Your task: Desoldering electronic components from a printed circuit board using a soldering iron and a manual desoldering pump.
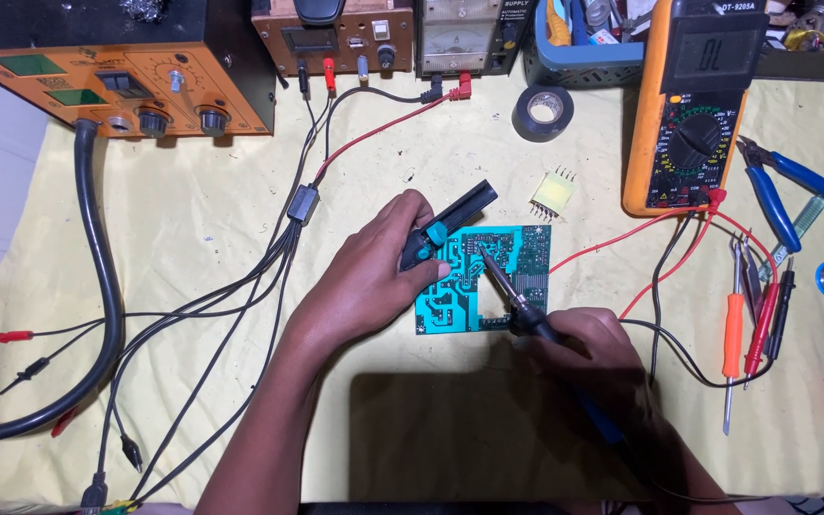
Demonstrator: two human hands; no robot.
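Gripping black pump tool (448,222), left hand (379,277); right hand (588,348) clasps soldering iron (512,296) (over teal board (484,281)).

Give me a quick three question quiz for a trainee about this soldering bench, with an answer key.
1. True or false: the soldering iron tip touches the circuit board.
2. Which hand holds the desoldering pump? A left, B right.
3. Fill in: the small yellow part with pins above the board is a ____.

Key:
1. True.
2. A; the left hand grips it, the right hand holds the iron.
3. Transformer.
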